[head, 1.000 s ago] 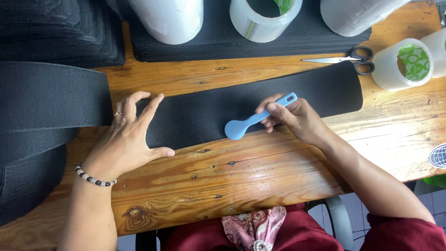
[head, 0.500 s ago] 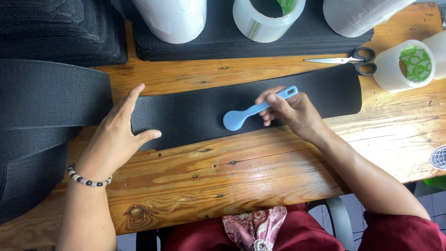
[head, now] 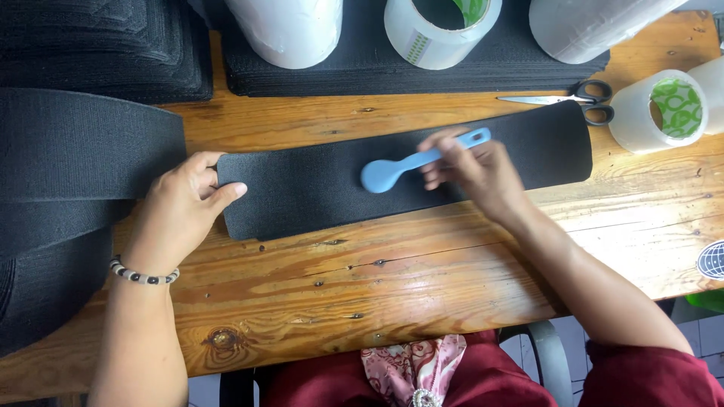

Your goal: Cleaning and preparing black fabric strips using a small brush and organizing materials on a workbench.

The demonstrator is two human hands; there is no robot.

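Across the wooden table (head: pixel 422 294) lies a long black textured strip (head: pixel 324 185), running from left of centre out to the right, its right end curling up slightly. Left of it, a wide black band (head: pixel 75 158) spreads over the table's left side, and stacks of black sheets (head: pixel 362 71) sit along the far edge. On those stacks stand white rolls (head: pixel 290 26) and a roll of clear tape (head: pixel 437 34); another tape roll (head: pixel 660 109) rests at far right, with scissors (head: pixel 573 96) just beside it on the wood. The left hand (head: pixel 181 218) is partly closed on the strip's left end, thumb on top and fingers curled at its edge, pinning it down; a beaded bracelet (head: pixel 143 275) circles the wrist. The right hand (head: pixel 471 169) rests on the strip near its middle, fingers wrapped round the handle of a blue spoon-shaped tool (head: pixel 411 164), whose rounded head lies flat against the fabric.
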